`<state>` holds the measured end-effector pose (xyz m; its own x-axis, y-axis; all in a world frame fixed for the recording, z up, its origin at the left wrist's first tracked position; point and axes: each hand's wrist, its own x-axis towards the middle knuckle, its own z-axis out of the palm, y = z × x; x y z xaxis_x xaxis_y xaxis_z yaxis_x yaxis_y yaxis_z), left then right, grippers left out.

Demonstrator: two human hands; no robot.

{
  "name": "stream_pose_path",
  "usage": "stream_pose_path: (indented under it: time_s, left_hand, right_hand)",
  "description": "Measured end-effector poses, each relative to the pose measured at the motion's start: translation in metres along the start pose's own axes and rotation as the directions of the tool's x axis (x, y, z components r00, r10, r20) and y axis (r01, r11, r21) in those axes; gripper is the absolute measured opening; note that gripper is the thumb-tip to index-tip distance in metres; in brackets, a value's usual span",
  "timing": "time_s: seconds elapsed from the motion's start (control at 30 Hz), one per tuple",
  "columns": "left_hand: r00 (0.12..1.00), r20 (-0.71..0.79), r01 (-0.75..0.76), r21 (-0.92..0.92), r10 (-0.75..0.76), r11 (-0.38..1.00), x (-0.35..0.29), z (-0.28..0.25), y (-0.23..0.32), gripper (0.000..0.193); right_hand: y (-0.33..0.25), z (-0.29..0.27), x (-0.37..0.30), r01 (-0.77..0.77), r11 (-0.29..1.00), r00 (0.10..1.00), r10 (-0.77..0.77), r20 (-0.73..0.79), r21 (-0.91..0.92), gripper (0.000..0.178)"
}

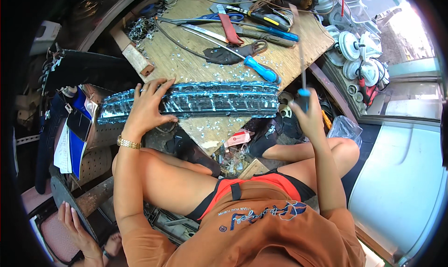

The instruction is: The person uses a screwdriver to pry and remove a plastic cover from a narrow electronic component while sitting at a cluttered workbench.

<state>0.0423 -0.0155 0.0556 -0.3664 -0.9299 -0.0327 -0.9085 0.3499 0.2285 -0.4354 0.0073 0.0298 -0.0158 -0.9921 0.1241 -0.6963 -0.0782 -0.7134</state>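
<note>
Working step: looks like prying or scraping at a long shiny blue-silver grille strip (pixel 196 100), mid-job judging by the chips strewn about; tool not yet on the piece.
Strip location: lies crosswise on the near edge of the plywood board (pixel 196 64), its left end overhanging toward a perforated metal panel (pixel 95 141).
Left hand (pixel 148 107): fingers spread wide, palm pressed flat on the strip's left part, pinning it; ring on one finger, gold watch (pixel 128 143) at the wrist.
Right hand (pixel 308 115): closed around the blue handle of a screwdriver (pixel 302 66), shaft pointing up and away, blurred; held just right of the strip's right end, apart from it.
Arm pose: left forearm comes straight up from the lower edge; right arm bent at the elbow, forearm angled up over the right knee.
Next move, my guess: tip has to come down onto the strip's right end while the left hand keeps pressure so it doesn't slide.
Nearby: second blue-handled screwdriver (pixel 261 70), blue scissors (pixel 210 18), pliers and scattered tools farther back on the board.
Other person: a hand (pixel 74 225) at lower left, uninvolved.
</note>
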Motion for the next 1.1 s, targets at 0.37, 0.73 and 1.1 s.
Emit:
stream_pose_path:
  time_s: [0.37, 0.73, 1.1]
  left_hand:
    - [0.998, -0.049, -0.041, -0.116, 0.036, 0.992, 0.003, 0.005, 0.004, 0.112]
    - [0.996, -0.083, -0.038, -0.060, 0.033, 0.997, 0.039, 0.019, 0.048, 0.111]
    - [0.971, -0.150, -0.202, -0.096, 0.187, 0.975, 0.077, -0.004, 0.067, 0.111]
  right_hand:
    - [-0.029, 0.026, 0.120, 0.267, 0.911, 0.888, -0.106, 0.448, -0.314, 0.048]
    - [0.012, -0.020, 0.102, 0.052, 0.955, 0.994, -0.021, 0.110, -0.292, 0.045]
    - [-0.028, -0.083, 0.122, -0.060, 0.910, 0.998, 0.056, 0.023, 0.410, 0.044]
